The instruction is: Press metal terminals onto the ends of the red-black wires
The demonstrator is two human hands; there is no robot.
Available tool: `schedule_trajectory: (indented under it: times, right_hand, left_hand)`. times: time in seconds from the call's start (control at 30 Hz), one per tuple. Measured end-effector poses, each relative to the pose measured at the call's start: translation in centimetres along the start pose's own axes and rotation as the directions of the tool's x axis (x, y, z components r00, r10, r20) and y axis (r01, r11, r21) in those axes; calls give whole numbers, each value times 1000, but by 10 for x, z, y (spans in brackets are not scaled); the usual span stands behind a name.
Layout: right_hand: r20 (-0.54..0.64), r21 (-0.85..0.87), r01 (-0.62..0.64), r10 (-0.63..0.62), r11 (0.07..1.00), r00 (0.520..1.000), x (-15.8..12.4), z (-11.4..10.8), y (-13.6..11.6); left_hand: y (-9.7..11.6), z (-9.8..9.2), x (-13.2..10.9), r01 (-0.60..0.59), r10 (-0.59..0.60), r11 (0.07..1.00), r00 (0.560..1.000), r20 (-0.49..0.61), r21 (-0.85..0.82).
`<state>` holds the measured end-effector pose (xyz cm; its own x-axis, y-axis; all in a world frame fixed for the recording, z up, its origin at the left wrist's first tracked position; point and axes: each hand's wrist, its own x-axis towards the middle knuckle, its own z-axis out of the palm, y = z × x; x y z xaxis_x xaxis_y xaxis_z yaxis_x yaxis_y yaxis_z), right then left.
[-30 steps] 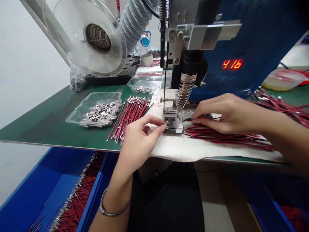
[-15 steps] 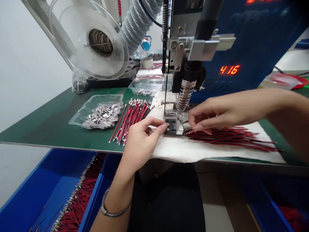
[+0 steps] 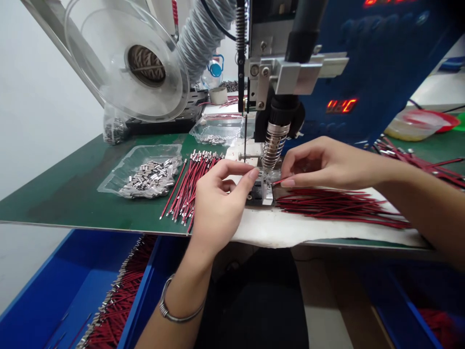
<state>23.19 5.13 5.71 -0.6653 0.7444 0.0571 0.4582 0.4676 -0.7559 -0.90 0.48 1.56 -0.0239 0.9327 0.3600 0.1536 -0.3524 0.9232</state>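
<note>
Head view, left hand (image 3: 218, 203) pinched shut, contents hidden, right hand (image 3: 319, 165) gripping red wire (image 3: 277, 182)

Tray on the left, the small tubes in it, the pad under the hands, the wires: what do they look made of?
Tray: thin clear plastic, glossy; table shows through.
Tubes: bright metal, mirror glints.
Pad: white felt or foam, matt, soft ragged edge.
Wires: red plastic sheath, smooth; the right hand pinches one.

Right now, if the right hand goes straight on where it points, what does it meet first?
Likely the jig under the coiled nozzle: the right hand points at it, its pinched wire nearly there. Fingertips of the left hand sit just beyond; depth unclear.
</note>
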Motion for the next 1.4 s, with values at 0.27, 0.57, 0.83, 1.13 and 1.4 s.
schedule_trajectory:
  times: [0.27,0.57,0.83,1.13,1.4]
  right_hand:
    - [-106,-59,5,-11,998,994,0,10,1]
    - [-157,-225,83,-120,971,980,-2,21,-9]
    - [-172,-281,133,-186,951,967,-2,23,-8]
    - [-216,-293,114,-182,949,959,-1,28,-11]
    - [-311,-282,56,-146,958,939,-2,34,-12]
  left_hand:
    - [-10,6,-1,143,-141,989,988,58,-28]
    - [-9,4,-4,194,-188,977,979,76,-90]
    - [-11,5,-4,195,-186,975,979,89,-111]
    - [-10,6,-2,161,-151,980,984,93,-120]
    - [-7,8,0,177,-166,978,981,100,-113]
